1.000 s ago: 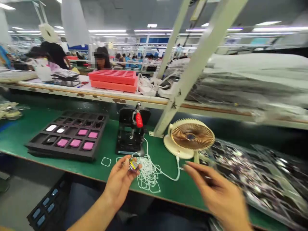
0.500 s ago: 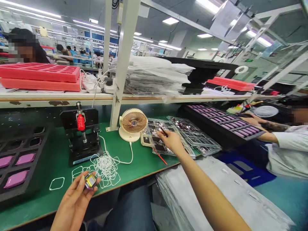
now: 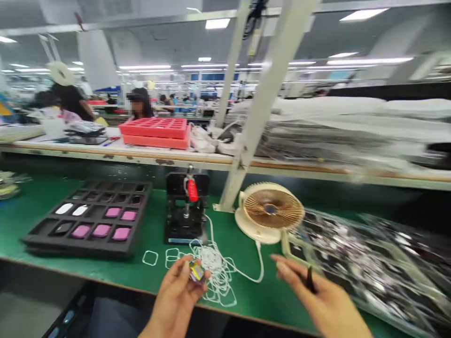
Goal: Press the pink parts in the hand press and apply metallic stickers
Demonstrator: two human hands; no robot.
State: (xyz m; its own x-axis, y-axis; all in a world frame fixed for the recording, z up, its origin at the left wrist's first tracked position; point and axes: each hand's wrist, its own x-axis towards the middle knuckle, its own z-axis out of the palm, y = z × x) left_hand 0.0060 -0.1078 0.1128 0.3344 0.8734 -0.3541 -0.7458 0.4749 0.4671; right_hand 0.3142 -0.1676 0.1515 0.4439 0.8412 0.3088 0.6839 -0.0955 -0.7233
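On my feed it's a big factory hall, with long rows of work tables running far back. The ceiling is grey, with strip lights in lines across it. Pale hanging panels drop from it on the left, and blue signs sit far off. Two pale metal uprights rise off my green table and carry a white shelf with a brown edge. Grey floor shows lower left. Past the shelf, a worker stands out, more people small behind.
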